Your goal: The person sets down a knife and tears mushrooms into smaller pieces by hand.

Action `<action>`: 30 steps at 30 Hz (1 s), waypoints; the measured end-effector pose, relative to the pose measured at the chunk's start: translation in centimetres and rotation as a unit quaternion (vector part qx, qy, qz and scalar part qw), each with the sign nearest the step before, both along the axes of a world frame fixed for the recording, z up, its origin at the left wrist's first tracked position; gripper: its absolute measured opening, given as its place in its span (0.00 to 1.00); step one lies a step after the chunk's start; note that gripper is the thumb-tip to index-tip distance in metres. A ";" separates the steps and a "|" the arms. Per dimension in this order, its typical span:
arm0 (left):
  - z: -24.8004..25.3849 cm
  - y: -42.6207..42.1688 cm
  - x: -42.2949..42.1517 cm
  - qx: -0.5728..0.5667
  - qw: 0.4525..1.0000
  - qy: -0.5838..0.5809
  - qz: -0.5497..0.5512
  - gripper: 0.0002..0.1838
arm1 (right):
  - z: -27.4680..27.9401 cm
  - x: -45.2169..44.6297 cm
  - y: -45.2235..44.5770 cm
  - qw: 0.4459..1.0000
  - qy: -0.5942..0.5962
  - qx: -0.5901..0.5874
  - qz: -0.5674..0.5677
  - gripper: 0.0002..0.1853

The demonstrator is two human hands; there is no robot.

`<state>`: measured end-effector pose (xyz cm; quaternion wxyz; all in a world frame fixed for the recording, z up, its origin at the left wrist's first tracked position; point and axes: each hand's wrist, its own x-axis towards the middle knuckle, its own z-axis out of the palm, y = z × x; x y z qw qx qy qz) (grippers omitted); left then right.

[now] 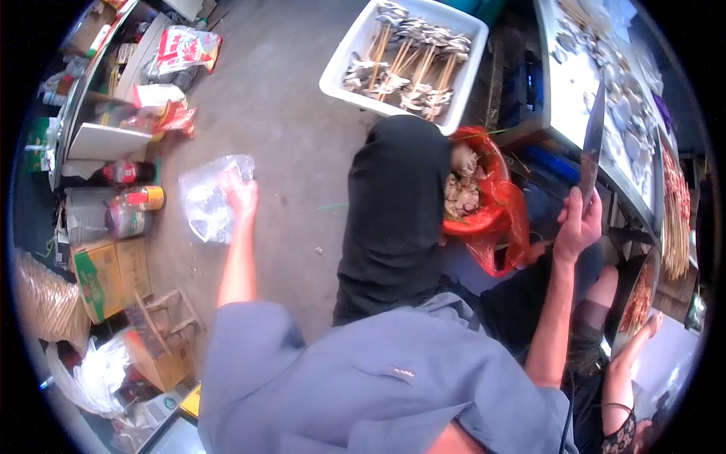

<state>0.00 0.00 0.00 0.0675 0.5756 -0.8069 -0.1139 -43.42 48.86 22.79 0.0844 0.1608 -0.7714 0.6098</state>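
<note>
My left hand (pixel 241 195) is out over the floor on the left, fingers closed on a crumpled clear plastic bag (pixel 209 204). On the right, my right hand (pixel 580 225) grips a long knife (pixel 592 144), its blade pointing up beside the table. Between my hands, past my knee, a white tray (pixel 330 79) holds several bundles of skewers (pixel 404 64) threaded with greyish pieces that look like mushrooms. Partly hidden behind my knee is a red basin (pixel 495 151) with a red plastic bag (pixel 508 227). Pale brownish chunks (pixel 461 193) lie in it.
Grey-white pieces cover the table (pixel 563 83) at right, with reddish skewers (pixel 674 219) beyond. Another person's arm (pixel 622 371) is near a bowl of red bits (pixel 637 303). Shelves (pixel 110 144), bottles (pixel 125 212), cartons (pixel 113 272) and a wooden stool (pixel 162 318) line the left.
</note>
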 end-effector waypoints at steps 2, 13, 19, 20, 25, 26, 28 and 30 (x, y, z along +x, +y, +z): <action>1.4 0.9 2.4 -0.107 0.991 0.042 0.075 0.45 | -0.3 0.0 1.5 0.999 0.026 0.035 0.011 0.19; -7.4 1.6 7.8 0.309 0.872 0.283 0.251 0.13 | -5.3 4.1 -3.3 0.994 -0.005 0.103 0.038 0.18; 1.2 3.5 4.2 0.241 0.892 0.339 0.179 0.19 | -5.5 6.1 -4.0 0.991 -0.091 0.075 0.060 0.17; 2.0 2.9 4.4 0.261 0.839 0.437 0.191 0.17 | -5.8 6.0 -4.2 0.994 -0.051 0.078 0.065 0.17; 12.7 3.1 0.4 0.277 0.708 0.643 0.091 0.13 | -5.2 6.8 -3.8 0.992 -0.089 0.050 0.070 0.17; 16.6 4.3 -1.8 0.259 0.702 0.662 0.049 0.08 | -4.3 7.2 -3.8 0.987 -0.136 0.058 0.060 0.18; 21.0 4.0 -3.2 0.256 0.689 0.678 0.014 0.09 | -4.2 7.5 -3.7 0.990 -0.120 0.026 0.063 0.18; 27.1 5.6 -6.7 0.259 0.687 0.679 -0.023 0.12 | -3.5 7.7 -3.2 0.994 -0.097 0.029 0.048 0.18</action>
